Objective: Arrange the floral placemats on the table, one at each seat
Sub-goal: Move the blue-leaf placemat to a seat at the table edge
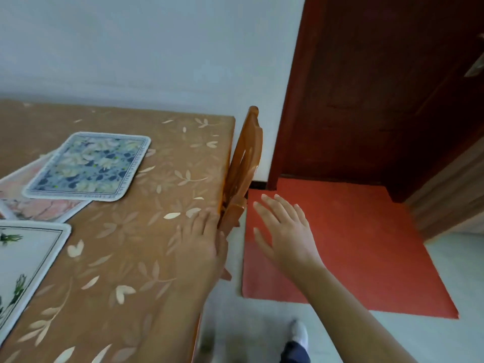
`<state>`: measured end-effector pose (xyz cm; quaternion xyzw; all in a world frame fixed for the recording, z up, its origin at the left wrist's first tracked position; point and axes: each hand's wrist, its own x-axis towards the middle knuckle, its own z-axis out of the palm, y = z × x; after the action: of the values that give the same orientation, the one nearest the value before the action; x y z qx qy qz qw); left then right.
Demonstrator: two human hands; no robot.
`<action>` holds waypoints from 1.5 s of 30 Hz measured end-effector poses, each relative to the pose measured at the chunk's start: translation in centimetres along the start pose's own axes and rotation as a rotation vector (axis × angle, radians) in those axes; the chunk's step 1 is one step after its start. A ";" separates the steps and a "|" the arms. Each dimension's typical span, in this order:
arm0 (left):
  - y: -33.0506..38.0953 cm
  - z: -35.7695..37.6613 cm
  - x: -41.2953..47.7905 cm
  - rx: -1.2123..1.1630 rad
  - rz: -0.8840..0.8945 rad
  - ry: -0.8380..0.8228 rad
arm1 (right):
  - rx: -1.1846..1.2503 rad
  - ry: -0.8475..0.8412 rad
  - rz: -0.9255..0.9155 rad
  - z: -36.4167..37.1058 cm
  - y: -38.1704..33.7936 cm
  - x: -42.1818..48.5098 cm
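A blue floral placemat [87,166] lies on the table [146,244], overlapping a pink one [39,205] beneath it. A white placemat with green stems [23,268] sits at the left edge, partly cut off. My left hand [203,241] rests flat with straight fingers at the table's right edge, beside the chair back. My right hand [284,230] hovers open over the floor to the right of the table, holding nothing.
An orange wooden chair [243,169] stands tucked against the table's right side. A red mat [348,247] covers the floor before a dark red door [379,95]. A white wall runs behind the table. My foot [298,334] shows below.
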<state>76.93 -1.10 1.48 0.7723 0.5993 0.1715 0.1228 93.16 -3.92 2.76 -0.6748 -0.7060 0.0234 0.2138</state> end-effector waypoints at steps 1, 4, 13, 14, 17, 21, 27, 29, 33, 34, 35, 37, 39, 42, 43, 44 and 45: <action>0.2 0.3 0.6 0.013 -0.031 0.008 | 0.015 0.010 -0.036 0.2 0.5 1.0; 1.4 1.1 2.2 0.084 -0.118 0.047 | 0.079 0.014 -0.144 0.7 2.1 4.1; 6.7 2.3 6.8 0.058 -0.375 0.256 | 0.189 -0.102 -0.383 -0.1 8.1 11.9; 7.1 2.4 7.0 0.061 -0.391 0.275 | 0.202 -0.121 -0.407 -0.1 8.4 12.7; 7.3 3.1 7.2 0.058 -0.473 0.289 | 0.235 -0.141 -0.479 0.1 8.6 14.6; 6.4 3.3 7.7 0.073 -0.579 0.289 | 0.242 -0.170 -0.561 0.9 8.0 16.8; 3.6 3.3 10.0 0.087 -0.653 0.347 | 0.267 -0.143 -0.681 3.2 6.0 21.1; 2.2 3.2 11.4 0.090 -0.676 0.360 | 0.258 -0.136 -0.712 4.2 5.0 23.0; -0.9 2.7 14.2 0.094 -0.710 0.414 | 0.235 -0.136 -0.806 6.3 2.5 27.3; -1.8 2.5 14.8 0.089 -0.720 0.429 | 0.232 -0.130 -0.831 6.8 1.8 28.3; -2.6 2.3 15.5 0.085 -0.733 0.443 | 0.227 -0.131 -0.850 7.4 1.0 29.3; -4.2 1.9 16.6 0.084 -0.767 0.463 | 0.211 -0.138 -0.877 8.6 -0.4 31.0; -5.6 1.6 17.5 0.088 -0.791 0.486 | 0.196 -0.155 -0.901 9.9 -1.4 32.2; -7.3 1.3 18.4 0.124 -0.787 0.507 | 0.190 -0.204 -0.934 11.6 -2.5 33.6; -7.8 1.4 18.7 0.143 -0.785 0.505 | 0.197 -0.222 -0.938 12.1 -2.8 34.0; -8.3 1.5 18.9 0.157 -0.791 0.500 | 0.206 -0.241 -0.938 12.5 -3.1 34.3; -8.6 1.5 19.1 0.163 -0.805 0.494 | 0.211 -0.260 -0.937 12.9 -3.2 34.6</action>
<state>74.21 19.60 -1.08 0.4223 0.8734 0.2412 -0.0274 85.88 32.44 1.47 -0.2510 -0.9480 0.0803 0.1787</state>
